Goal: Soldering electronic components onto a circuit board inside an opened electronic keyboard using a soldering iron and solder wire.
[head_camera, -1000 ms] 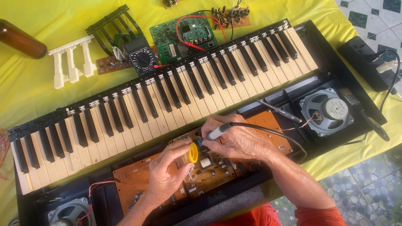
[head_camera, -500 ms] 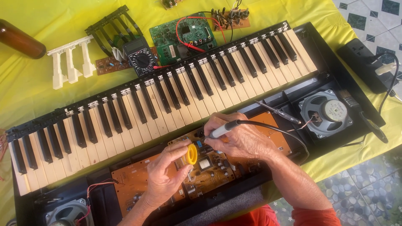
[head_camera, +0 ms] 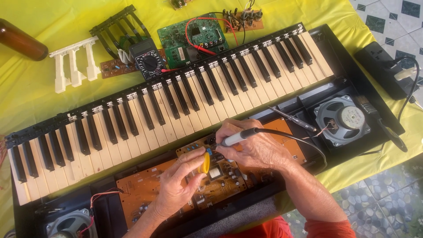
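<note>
right hand (head_camera: 260, 147): grips grey-handled soldering iron (head_camera: 235, 138), tip at brown circuit board (head_camera: 145, 189), centre frame.
left hand (head_camera: 178, 185): pinches yellow solder spool (head_camera: 205, 162).
risk: your iron could slip and bridge pads or singe your fingers.

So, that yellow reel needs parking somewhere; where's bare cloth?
Bare yellow cloth lies between the brown bottle, white key strip and keyboard. Another patch lies beyond the black key frame. Crowded: around the multimeter and green board.
</note>
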